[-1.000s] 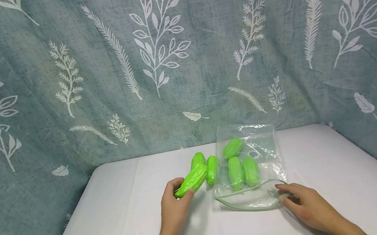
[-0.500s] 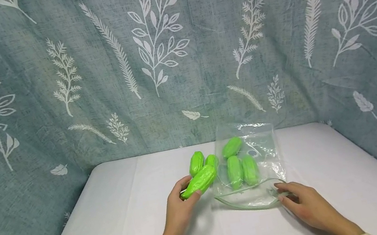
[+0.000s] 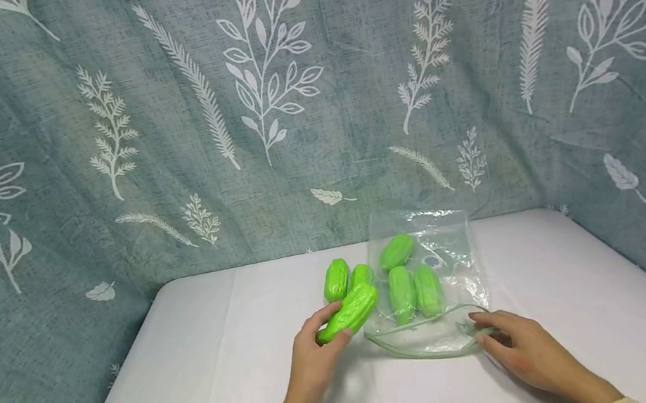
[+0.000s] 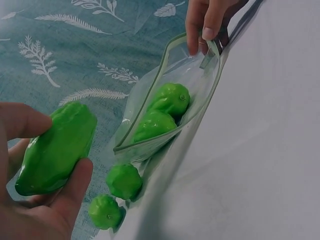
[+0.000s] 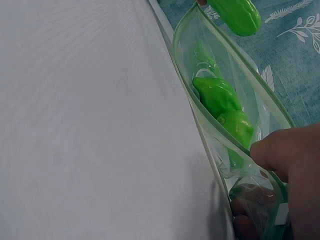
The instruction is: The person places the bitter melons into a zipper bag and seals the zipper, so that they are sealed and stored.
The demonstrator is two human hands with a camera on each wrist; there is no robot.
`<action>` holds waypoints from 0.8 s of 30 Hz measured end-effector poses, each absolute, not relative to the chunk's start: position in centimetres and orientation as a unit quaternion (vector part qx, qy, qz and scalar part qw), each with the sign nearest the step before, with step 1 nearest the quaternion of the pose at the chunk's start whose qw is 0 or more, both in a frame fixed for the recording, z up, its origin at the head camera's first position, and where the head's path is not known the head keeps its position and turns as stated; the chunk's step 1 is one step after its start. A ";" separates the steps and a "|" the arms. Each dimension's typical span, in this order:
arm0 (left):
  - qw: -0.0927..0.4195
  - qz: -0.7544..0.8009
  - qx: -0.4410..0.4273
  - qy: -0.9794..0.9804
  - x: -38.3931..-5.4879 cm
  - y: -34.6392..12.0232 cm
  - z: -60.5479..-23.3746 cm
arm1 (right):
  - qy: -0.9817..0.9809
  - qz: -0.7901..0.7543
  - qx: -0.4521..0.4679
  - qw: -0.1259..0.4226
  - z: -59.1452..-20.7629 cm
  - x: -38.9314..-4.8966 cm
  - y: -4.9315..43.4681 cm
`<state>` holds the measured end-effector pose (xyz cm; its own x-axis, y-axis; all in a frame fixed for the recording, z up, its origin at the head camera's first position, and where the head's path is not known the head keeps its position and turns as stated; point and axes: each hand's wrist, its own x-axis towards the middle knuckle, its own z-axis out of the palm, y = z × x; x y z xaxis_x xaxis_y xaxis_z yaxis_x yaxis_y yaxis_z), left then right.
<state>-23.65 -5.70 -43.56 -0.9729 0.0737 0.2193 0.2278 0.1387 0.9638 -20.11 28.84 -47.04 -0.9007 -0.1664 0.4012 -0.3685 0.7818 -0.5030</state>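
Head: ribbed green gourd (image 3: 355, 309) grasped by left hand (image 3: 316, 351), held over white tabletop (image 3: 224, 375), left of clear bag (image 3: 455, 261); bag's green rim (image 3: 426, 357) pinched by right hand (image 3: 523, 345).
Left wrist: gourd clasped between thumb (image 4: 80, 185) and fingers (image 4: 27, 120); loose gourds (image 4: 124, 181) seen beside bag.
Right wrist: rim gripped at one side, bagged gourds (image 5: 217, 96) seen inside.

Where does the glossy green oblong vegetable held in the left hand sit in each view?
Head: held vegetable, lower middle.
Left wrist: held vegetable, left side.
Right wrist: held vegetable, top edge, right of centre, partly cut off.
Shared landmark: clear plastic bag with pale green rim.
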 end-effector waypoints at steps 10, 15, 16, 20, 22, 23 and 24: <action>0.015 -0.683 -0.139 -0.717 -23.4 -5.3 -43.5 | -0.929 0.295 0.146 0.172 -46.9 -20.1 28.8; -0.019 -0.711 -0.149 -0.687 -23.5 -5.2 -43.6 | -0.929 0.300 0.144 0.165 -46.9 -20.1 28.9; -0.026 -0.717 -0.153 -0.680 -23.4 -5.2 -43.6 | -0.929 0.301 0.143 0.163 -46.9 -20.1 28.9; -0.054 -0.726 -0.175 -0.662 -23.2 -5.5 -43.5 | -0.927 0.310 0.140 0.158 -46.9 -20.1 28.9; -0.065 -0.724 -0.182 -0.662 -23.2 -5.8 -43.4 | -0.926 0.312 0.141 0.158 -46.9 -20.1 28.9; -0.067 -0.721 -0.186 -0.664 -23.2 -5.9 -43.5 | -0.926 0.313 0.142 0.158 -47.0 -20.1 28.9; -0.068 -0.716 -0.188 -0.669 -23.2 -6.0 -43.5 | -0.926 0.313 0.142 0.159 -47.0 -20.1 28.9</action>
